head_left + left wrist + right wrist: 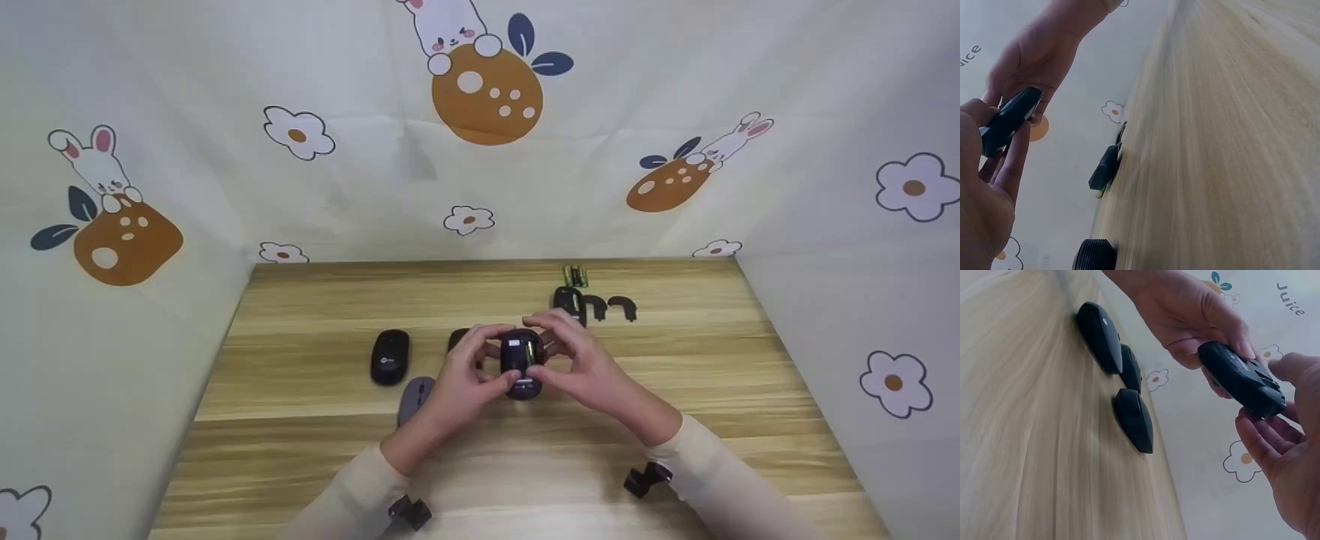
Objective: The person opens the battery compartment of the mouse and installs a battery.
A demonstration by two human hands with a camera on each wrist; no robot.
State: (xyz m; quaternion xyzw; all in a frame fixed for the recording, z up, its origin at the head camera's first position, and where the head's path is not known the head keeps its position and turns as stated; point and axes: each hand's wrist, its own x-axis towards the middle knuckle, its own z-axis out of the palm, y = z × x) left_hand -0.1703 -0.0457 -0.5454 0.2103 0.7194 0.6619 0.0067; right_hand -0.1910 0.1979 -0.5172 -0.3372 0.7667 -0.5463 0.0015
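Note:
A black computer mouse (523,364) is held up over the table, its underside facing the head camera. Its battery bay is uncovered, with a greenish battery (530,352) lying in it. My left hand (466,375) grips the mouse from the left, thumb on its lower part. On the other side, my right hand (592,371) has its thumb at the lower end of the bay and its fingers around the far right edge. Both hands meet the mouse in the right wrist view too, where its dark body (1238,377) tilts between them.
Behind the right hand lies another black mouse (568,301), with two curved black covers beside it and small green-and-black batteries (575,276) beyond. At left are a black mouse (390,358) and a grey mouse (415,397); one more dark mouse (456,339) is partly hidden by the left hand.

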